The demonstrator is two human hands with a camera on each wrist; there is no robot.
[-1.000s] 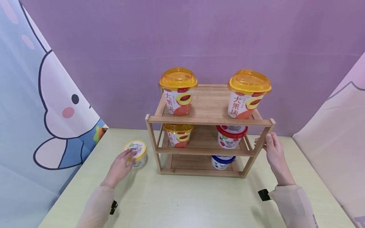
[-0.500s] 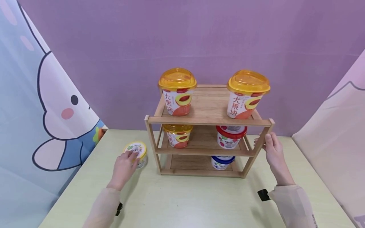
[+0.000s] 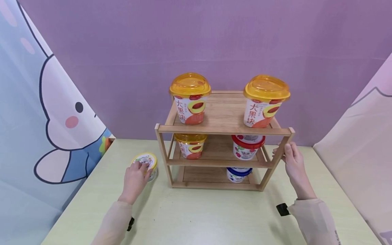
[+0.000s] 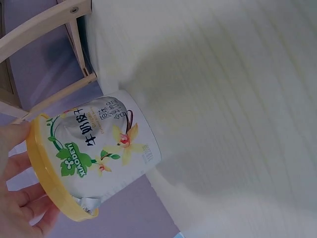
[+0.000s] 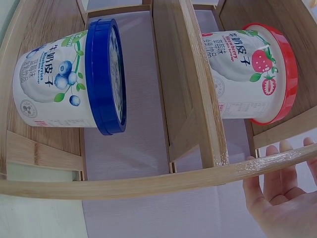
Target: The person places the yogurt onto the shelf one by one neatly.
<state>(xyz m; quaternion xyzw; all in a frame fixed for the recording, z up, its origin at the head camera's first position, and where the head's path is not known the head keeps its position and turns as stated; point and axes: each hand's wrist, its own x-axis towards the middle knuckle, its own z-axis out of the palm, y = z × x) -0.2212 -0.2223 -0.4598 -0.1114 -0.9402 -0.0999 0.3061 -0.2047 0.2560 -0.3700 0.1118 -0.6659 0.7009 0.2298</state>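
Note:
On the table left of the rack stands a white yogurt tub with a yellow lid. My left hand grips its lid from above; in the left wrist view, thumb and fingers sit around the yellow rim of the tub. Vanilla flowers are printed on its side. My right hand holds the right front post of the three-tier wooden rack, thumb in front and fingers behind. Nearest that hand are a red-lidded strawberry tub on the middle shelf and a blue-lidded blueberry tub on the bottom one.
Two tall cups with orange dome lids stand on the top shelf, a left cup and a right cup. A similar cup is on the middle shelf's left. A purple cloth hangs behind the pale table.
My left hand has shifted slightly right, its fingers bunching closer together over the yellow lid. The tub has barely moved. My right hand stays at the rack post.

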